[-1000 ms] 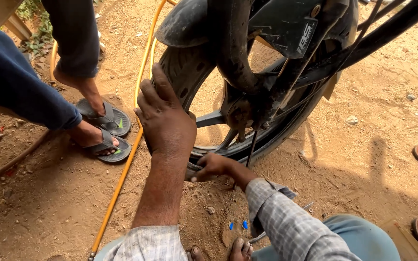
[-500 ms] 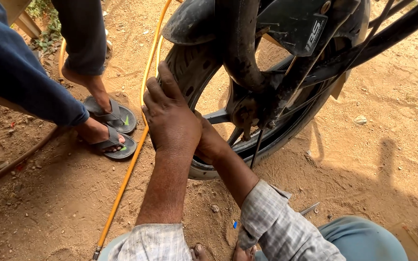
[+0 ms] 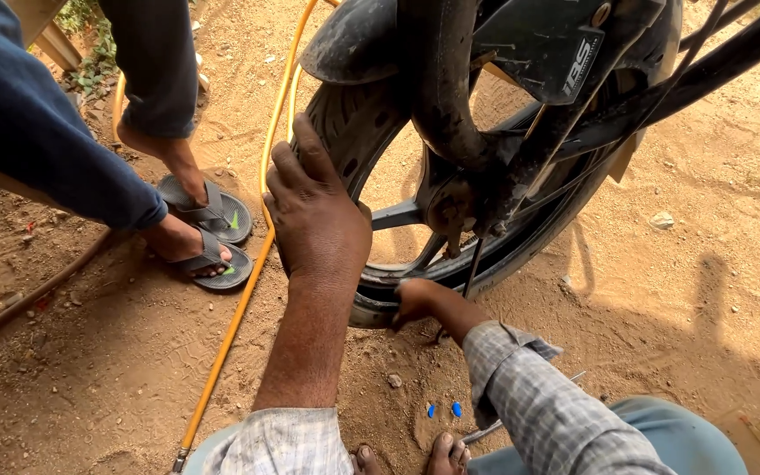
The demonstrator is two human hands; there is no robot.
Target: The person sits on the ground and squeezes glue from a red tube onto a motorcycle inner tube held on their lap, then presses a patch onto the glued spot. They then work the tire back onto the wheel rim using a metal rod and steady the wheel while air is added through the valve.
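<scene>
The wheel point(image 3: 485, 176) stood on the dirt point(image 3: 661, 308), unmoved. The left hand point(image 3: 314, 215) stayed flat and open on the tyre point(image 3: 345, 123). The right hand point(image 3: 415, 299), half a second earlier hidden behind the left one, had dropped to the tyre's bottom; its grip could not be seen.

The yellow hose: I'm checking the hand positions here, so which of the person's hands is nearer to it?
Left. The left hand rests on the tyre, close beside the yellow hose. The right hand is at the wheel's lower rim, farther from the hose.
</scene>
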